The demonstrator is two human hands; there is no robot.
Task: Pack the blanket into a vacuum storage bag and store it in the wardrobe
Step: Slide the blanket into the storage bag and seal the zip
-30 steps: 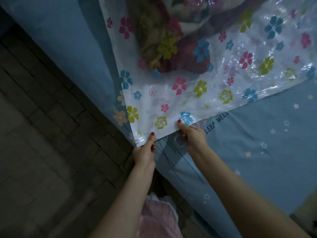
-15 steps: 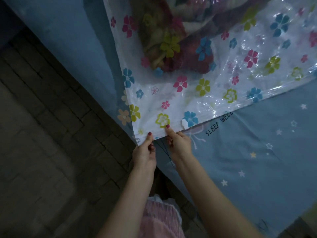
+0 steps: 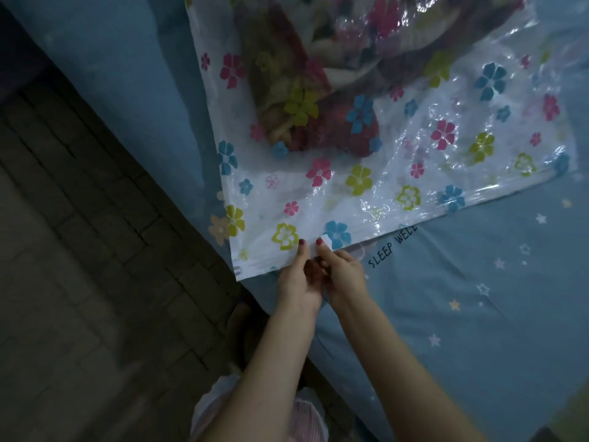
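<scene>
So you've got the bed (image 3: 478, 314) doing the job of a flat surface here, which makes sense: the blue star sheet gives the whole bag something to lie on so the mouth stays straight while you work it. The vacuum storage bag (image 3: 414, 173) is spread across it with its open edge pulled toward you and one corner hanging a bit past the mattress edge over the brick floor (image 3: 79, 250), I'd guess so you can reach the seal without leaning over.

The blanket (image 3: 302, 100) is already inside, bunched up at the far end, well away from the mouth. Good call, since fabric caught in the zip would probably ruin the seal.

Now the small stuff. Your left hand (image 3: 298, 282) and right hand (image 3: 345, 275) are right next to each other at the near edge, both pinching the bag's seal strip, thumbs on top and fingers (image 3: 323, 261) tucked under. Under your right thumb there's a little white slider clip (image 3: 326, 241), or that's what it looks like; it's tiny and partly covered. My read is the left hand anchors the plastic so the right can run the clip along toward the far corner. Sealing's not done, and the wardrobe isn't in view.
</scene>
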